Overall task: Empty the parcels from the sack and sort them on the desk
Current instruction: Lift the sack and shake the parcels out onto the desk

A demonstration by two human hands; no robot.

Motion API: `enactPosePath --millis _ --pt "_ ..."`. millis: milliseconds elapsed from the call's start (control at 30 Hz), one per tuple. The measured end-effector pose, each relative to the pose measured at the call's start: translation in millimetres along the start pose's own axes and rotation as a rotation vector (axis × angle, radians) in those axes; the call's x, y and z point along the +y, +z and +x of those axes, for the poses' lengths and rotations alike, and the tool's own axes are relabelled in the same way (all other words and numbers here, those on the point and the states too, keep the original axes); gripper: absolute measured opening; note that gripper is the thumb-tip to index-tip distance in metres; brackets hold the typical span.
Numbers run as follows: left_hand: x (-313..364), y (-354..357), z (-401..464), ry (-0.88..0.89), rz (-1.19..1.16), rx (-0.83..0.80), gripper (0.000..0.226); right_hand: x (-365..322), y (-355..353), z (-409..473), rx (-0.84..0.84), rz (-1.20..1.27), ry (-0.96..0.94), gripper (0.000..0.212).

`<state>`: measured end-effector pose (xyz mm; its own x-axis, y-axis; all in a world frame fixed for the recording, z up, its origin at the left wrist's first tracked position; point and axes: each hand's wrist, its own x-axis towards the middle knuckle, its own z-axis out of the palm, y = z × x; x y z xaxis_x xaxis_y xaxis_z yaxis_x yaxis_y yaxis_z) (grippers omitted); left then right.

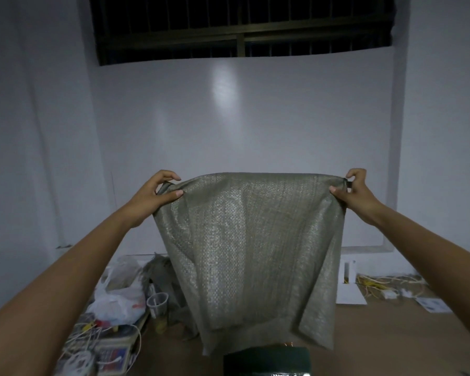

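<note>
Left hand [158,192] and right hand [354,189] pinch the sack's [244,240] top corners, apparently upside down

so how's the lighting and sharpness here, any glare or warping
Head view: dim, bluish light; a soft glare patch on the wall; the sack held up by the left hand and right hand is fairly sharp; clutter at lower left is soft; arms stretch at the edges.

The sack [247,248] I hold is grey-green with a fine woven grid; below it the desk [377,340] is brown, a parcel [266,360] dark green, the wall [255,118] white.
</note>
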<state>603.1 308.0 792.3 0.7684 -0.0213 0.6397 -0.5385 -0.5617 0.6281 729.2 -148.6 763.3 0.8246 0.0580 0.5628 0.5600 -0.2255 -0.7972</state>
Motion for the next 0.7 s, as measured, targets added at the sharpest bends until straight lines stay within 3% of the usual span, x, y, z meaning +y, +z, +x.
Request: enactPosePath --millis 133,233,367,467,533,700 --pt "-2 1 2 -0.023 -0.052 0.016 0.018 2 1 2 -0.037 -0.031 -0.071 0.025" --pt "-5 -1 2 -0.051 -0.107 0.037 0.015 2 0 1 -0.119 0.081 0.019 0.016" --pt "-1 -3 0 -0.103 -0.291 0.05 0.011 -2 -1 0 -0.24 0.121 0.142 0.053" --pt "-2 -7 -3 -0.139 -0.298 -0.083 0.054 -3 0 -1 -0.272 0.076 0.164 0.069" --pt "-3 -9 -3 -0.163 -0.236 -0.143 0.066 -4 1 -1 -0.28 0.038 0.16 0.078" --pt "5 -2 -6 -0.121 -0.043 -0.145 0.059 -3 5 -1 -0.221 -0.093 0.088 0.075"
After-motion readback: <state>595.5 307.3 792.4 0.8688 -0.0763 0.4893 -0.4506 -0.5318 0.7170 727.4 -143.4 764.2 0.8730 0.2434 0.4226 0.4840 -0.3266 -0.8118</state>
